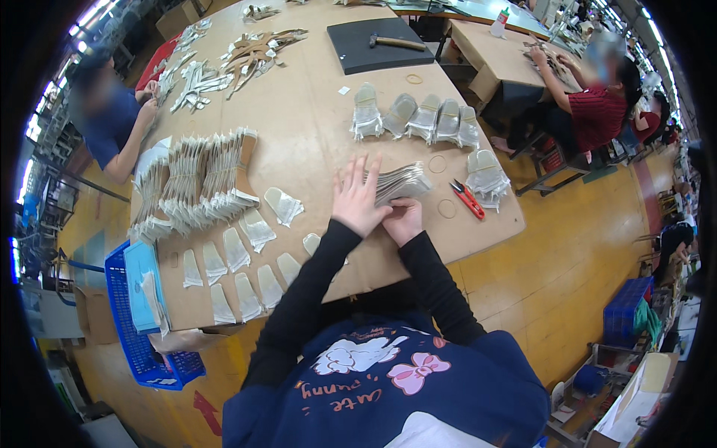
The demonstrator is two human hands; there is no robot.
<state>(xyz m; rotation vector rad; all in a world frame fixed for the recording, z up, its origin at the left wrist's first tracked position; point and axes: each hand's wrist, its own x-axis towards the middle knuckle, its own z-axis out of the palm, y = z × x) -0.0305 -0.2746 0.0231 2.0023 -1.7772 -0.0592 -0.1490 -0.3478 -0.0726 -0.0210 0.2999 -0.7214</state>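
Note:
A thick stack of pale tongue-shaped pieces (402, 181) sits at the table's near side, its layered edges facing up. My right hand (404, 220) grips the stack's near side with curled fingers. My left hand (358, 196) lies against the stack's left end, its fingers stretched out and apart. Beneath my hands, the stack's lower part is hidden. Several bundles of similar pieces (424, 117) stand just beyond, and another bundle (487, 178) is to the right. Red-handled thread snips (468, 200) lie right of my hands, near a loose rubber band (447, 208).
Single pieces (237, 250) lie in rows at left, before tall brown-and-white stacks (205, 175). A hammer (397, 42) rests on a black board (355, 46). A blue basket (142, 351) stands by the left corner. Co-workers sit left (112, 123) and right (597, 104).

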